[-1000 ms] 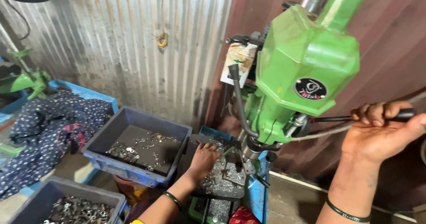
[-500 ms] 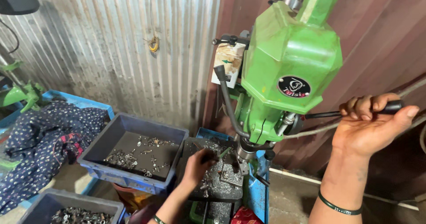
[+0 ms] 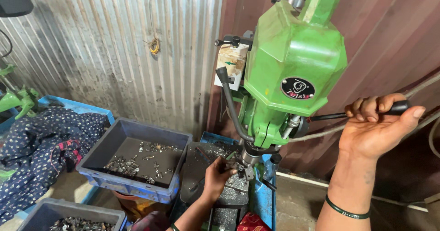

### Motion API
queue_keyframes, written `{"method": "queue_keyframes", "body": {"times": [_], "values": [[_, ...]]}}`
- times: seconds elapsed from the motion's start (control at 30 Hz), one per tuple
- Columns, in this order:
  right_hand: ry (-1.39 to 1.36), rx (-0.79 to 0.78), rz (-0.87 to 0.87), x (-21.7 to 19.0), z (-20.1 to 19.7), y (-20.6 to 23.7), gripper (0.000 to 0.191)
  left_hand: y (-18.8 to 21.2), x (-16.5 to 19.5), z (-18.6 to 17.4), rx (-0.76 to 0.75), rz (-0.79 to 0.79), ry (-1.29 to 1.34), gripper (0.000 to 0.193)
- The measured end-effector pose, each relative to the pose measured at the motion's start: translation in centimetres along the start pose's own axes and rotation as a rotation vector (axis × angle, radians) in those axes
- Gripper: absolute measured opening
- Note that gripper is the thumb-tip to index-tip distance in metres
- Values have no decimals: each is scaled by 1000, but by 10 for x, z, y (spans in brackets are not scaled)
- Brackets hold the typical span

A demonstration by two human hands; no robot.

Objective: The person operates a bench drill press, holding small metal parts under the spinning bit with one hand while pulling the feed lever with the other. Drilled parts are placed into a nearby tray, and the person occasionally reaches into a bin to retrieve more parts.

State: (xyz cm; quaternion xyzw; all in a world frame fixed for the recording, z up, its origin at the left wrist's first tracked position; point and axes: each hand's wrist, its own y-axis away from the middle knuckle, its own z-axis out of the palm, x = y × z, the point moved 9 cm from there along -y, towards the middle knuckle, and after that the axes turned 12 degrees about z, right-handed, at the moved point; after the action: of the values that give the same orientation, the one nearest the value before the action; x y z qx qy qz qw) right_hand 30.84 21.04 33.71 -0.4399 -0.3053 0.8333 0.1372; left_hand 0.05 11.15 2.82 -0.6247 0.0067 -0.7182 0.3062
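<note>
A green bench drill press (image 3: 293,61) stands in front of me against a corrugated metal wall. My right hand (image 3: 373,128) is closed around the black grip of its feed lever (image 3: 398,107) at the right. Low down, my left hand (image 3: 216,178) reaches onto the drill table (image 3: 206,167), fingers pinched on a small metal part just under the chuck (image 3: 250,160). The part itself is mostly hidden by my fingers. Metal shavings cover the table around it.
A blue plastic crate (image 3: 133,162) with several small metal parts sits to the left of the drill. Another crate of parts (image 3: 68,217) lies at the bottom left. Dark patterned cloth (image 3: 41,139) is heaped on the far left, beside another green machine (image 3: 16,98).
The view has swung slightly right and closer to the drill. My right hand stays on the lever, a little lower. My left hand has shifted in closer under the chuck.
</note>
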Motion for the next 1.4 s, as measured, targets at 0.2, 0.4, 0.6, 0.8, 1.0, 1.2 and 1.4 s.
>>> {"method": "queue_keyframes", "body": {"times": [0.2,0.4,0.6,0.8,1.0,1.2,1.4], "values": [[-35,12,18,2,-1,-1,62,8,-14,3,55,-52,204,26],[-16,-4,19,2,-4,-1,61,6,-7,6,-11,-4,-23,27],[-50,-19,37,9,-15,1,60,7,4,-2,-101,24,-329,23],[-141,-52,73,10,-33,-9,50,14,-4,-3,-36,52,-331,23],[-129,-169,99,0,-34,-17,42,15,22,5,-64,213,-520,21],[-206,-64,132,-2,-40,-3,35,0,33,9,-129,249,-585,16],[-245,-156,59,3,-63,90,42,-3,34,8,-157,280,-603,15]]}}
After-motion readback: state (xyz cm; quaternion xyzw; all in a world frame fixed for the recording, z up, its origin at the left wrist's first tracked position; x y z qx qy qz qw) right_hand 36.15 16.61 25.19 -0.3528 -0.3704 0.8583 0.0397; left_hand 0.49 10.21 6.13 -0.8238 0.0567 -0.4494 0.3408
